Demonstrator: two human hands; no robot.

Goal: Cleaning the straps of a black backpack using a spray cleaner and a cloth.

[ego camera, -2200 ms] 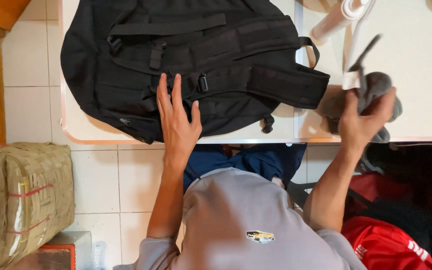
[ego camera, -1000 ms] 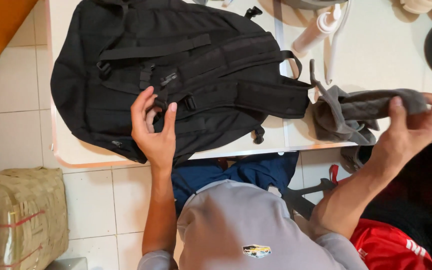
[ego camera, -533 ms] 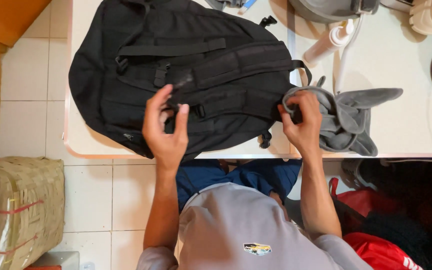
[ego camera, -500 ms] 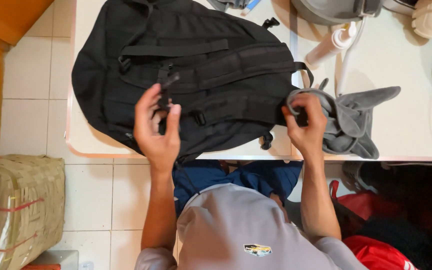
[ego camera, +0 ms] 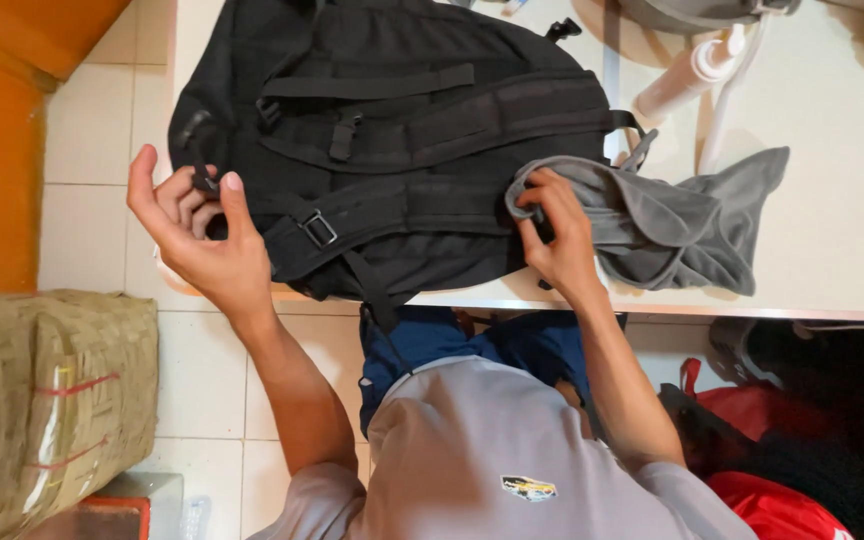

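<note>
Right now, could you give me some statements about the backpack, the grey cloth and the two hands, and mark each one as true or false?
1. The black backpack lies on the white table. True.
2. The right hand holds a red cloth. False: it grips a grey cloth, which lies on the table beside the backpack.
3. The left hand is at the backpack's left end, fingers pinched on a small black part there. True.
4. Both hands rest flat on the table. False: each one grips something.
5. A wrapped, taped bundle stands on the tiled floor at the left. True.
6. The white bottle lies inside the backpack. False: it is on the table, beyond the cloth.
</note>
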